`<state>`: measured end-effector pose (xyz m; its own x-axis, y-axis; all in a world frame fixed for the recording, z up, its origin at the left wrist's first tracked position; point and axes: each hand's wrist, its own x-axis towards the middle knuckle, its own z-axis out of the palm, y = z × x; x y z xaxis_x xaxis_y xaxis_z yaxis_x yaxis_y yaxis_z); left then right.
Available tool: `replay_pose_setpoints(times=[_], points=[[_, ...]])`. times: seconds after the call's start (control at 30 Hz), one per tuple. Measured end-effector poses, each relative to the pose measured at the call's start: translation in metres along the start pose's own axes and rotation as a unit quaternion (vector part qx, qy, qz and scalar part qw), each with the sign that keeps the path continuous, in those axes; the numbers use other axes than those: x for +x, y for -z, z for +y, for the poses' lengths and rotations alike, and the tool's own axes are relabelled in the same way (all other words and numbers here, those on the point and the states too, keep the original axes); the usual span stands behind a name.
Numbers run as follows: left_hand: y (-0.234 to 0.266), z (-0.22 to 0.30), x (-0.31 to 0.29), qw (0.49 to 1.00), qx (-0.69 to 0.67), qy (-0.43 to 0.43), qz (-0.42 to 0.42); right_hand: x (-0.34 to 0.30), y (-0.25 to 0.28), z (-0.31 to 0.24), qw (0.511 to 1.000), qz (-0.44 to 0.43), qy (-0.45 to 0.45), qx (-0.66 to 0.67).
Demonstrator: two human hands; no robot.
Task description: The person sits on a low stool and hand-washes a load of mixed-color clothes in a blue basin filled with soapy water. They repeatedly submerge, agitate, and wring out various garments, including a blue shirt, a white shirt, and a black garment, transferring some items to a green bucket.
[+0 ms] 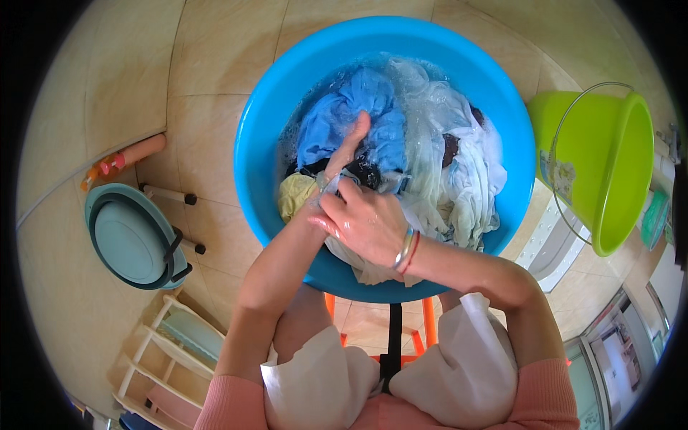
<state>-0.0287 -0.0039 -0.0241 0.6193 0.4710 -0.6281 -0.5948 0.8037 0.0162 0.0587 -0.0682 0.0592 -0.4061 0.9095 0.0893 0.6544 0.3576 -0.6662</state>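
Observation:
Over a large blue tub [252, 208] of soapy water, my two hands cross. My left hand [349, 145] reaches forward above the wet laundry, seen edge-on with one digit stretched out; its other fingers are largely hidden. My right hand [373, 222] is curled round my left wrist, where a shiny wet band shows in part. It wears a silver bangle and a red cord. Below them lie a blue garment [362, 100], white garments [430, 136] and a yellow cloth [295, 193]. Some black cloth shows near my left wrist.
A lime-green bucket [609, 172] with a wire handle lies right of the tub, by a white washboard-like piece [552, 244]. Leftward are a teal folding basin [132, 236], pink-orange bottles [129, 158] and a cream rack [161, 344]. An orange stool [423, 322] shows between my knees.

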Motion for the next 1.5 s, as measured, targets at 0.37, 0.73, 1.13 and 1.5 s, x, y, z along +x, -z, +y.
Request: replay_pose_setpoints(times=[0.37,0.73,1.13,1.5], points=[[0.012,-0.046,0.027,0.934,0.028,-0.085,0.345,0.034,-0.028,0.113,0.981,0.012,-0.182,-0.073],[0.03,-0.05,0.035,0.94,-0.002,-0.15,0.307,0.048,-0.033,0.119,0.967,-0.043,-0.245,-0.057],[0.076,-0.057,0.048,0.935,0.039,-0.188,0.297,-0.001,-0.034,0.092,0.971,-0.085,-0.207,-0.087],[0.118,-0.059,0.061,0.94,0.164,-0.204,0.218,-0.009,-0.045,0.054,0.976,-0.089,-0.176,-0.089]])
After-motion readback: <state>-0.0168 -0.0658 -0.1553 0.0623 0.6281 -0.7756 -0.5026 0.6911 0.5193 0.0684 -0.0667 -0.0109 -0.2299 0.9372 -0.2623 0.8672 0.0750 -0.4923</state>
